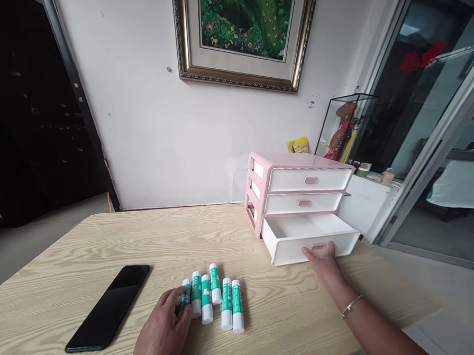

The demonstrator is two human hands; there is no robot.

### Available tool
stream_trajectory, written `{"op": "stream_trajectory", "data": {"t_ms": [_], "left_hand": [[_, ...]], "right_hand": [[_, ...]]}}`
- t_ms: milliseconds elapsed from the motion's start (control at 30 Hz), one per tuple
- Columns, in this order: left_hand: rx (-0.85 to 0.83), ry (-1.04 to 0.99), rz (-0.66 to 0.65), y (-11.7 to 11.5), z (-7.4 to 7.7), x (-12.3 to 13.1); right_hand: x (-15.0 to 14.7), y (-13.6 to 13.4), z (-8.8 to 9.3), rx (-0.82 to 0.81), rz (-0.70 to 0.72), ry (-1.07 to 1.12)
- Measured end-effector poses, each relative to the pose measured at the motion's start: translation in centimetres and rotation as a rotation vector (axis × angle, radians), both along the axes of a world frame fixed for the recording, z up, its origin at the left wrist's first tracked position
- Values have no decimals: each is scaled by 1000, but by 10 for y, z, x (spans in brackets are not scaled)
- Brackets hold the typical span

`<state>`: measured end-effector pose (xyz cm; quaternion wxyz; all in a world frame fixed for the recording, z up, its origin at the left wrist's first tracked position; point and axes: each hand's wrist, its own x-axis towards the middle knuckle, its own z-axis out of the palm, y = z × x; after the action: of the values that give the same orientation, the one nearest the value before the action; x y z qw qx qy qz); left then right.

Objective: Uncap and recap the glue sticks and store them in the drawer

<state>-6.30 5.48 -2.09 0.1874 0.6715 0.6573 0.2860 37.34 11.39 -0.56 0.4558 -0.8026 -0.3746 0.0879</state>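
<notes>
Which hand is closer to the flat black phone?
Left. The left hand, gripping a white-and-green glue stick, is right of the black phone; the right hand is farther, on the open white drawer.

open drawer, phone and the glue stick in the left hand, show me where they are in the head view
open white drawer point(288, 253), head view, on its front panel
black smartphone point(107, 307), head view, on its dark screen
glue stick point(186, 282), head view, on its white cap, held in the left hand point(162, 328)

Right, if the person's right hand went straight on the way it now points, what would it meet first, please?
The open white drawer: the right hand already touches its front, at the pull.
</notes>
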Motion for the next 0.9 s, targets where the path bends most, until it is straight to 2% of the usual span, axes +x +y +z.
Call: {"op": "stream_trajectory", "data": {"t_ms": [167,400,633,900], "left_hand": [[-12,-13,-7,0,1,1],[0,5,-14,1,-1,0],[34,4,-12,2,-4,-2],[0,-9,-3,9,-11,-4]], "right_hand": [[-11,33,13,-38,6,15],[-11,66,17,-87,-5,26],[-15,85,22,-109,-3,9],[-6,92,15,-85,-13,18]]}}
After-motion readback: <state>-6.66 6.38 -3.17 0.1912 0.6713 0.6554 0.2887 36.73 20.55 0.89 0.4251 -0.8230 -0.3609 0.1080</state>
